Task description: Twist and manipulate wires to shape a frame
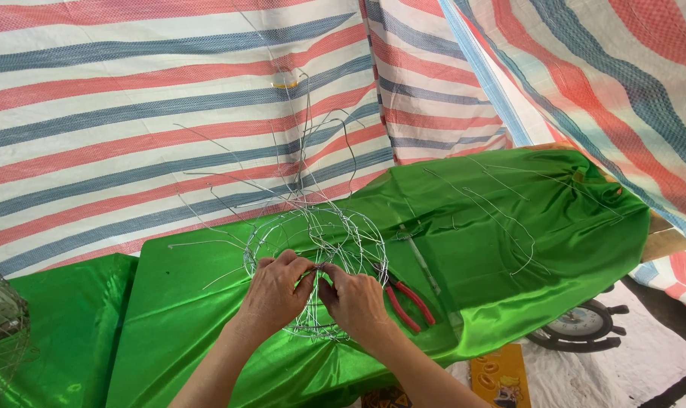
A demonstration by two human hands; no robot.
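Behind the hands, a striped tarpaulin (131, 113) in red, blue and white, hung as a wall. Under the hands, a worktop (509, 249) covered with shiny green cloth. Between both hands, a round wire frame (316, 242) with long loose ends rising away from them. Far right of the hands, thin loose wires (509, 227) on the cloth. Left hand (276, 291) and right hand (354, 298) close together, fingertips pinching the frame's wire at one spot. Just right of the right hand, red-handled pliers (407, 302) lying on the cloth.
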